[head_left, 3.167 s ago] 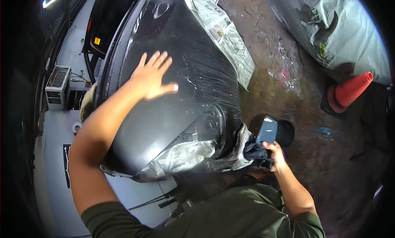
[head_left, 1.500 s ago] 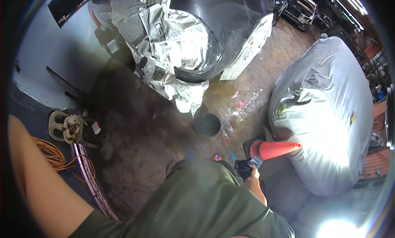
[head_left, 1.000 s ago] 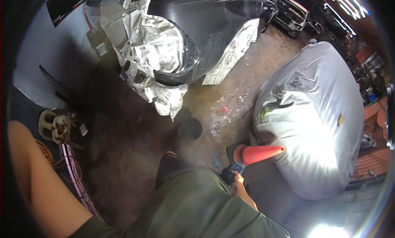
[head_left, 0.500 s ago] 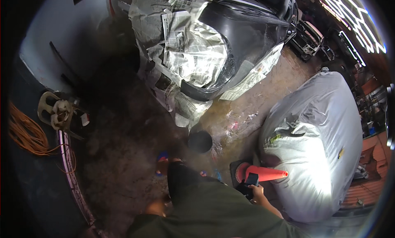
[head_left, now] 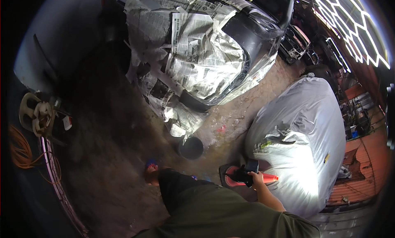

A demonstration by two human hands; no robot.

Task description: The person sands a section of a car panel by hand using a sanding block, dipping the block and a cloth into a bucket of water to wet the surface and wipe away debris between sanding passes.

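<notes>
Dark cloth (head_left: 242,175) bunched with a small dark block sits clenched in the right hand (head_left: 256,178), low at the person's side, just above an orange cone (head_left: 268,178) on the floor (head_left: 111,155). Carried there, it stays clear of the newspaper-masked car (head_left: 210,52). A black bucket (head_left: 191,148) stands nearby. The left hand is out of view.
</notes>
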